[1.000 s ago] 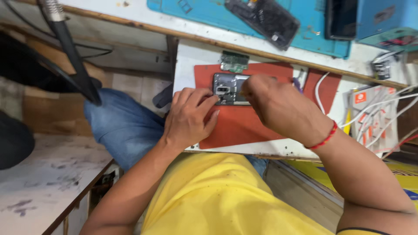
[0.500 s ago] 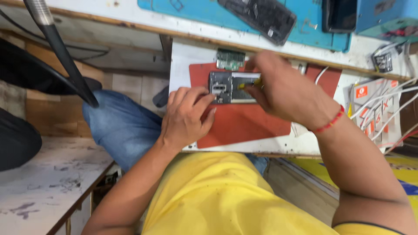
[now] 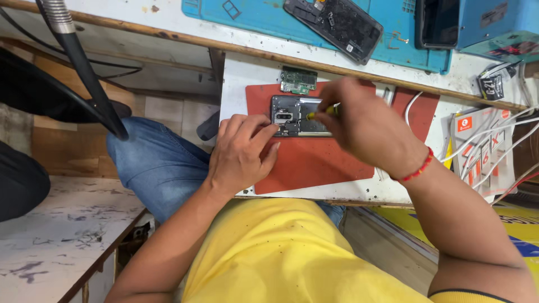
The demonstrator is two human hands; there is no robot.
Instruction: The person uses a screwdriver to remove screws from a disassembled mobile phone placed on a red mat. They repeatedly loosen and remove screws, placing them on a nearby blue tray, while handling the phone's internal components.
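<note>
Meanwhile left hand fingers press the opened phone, right hand fingers grip a yellow screwdriver near white-orange packages.

Near the right edge of my worktop lies a flat white package with an orange square label at its upper corner, white cables draped across it. At the far right edge sits a small crumpled black-and-white packet. A dark, unlit screen stands at the far edge beside a blue box bearing a pale rectangular label. A small white sticker marks the opened black phone shell.
</note>
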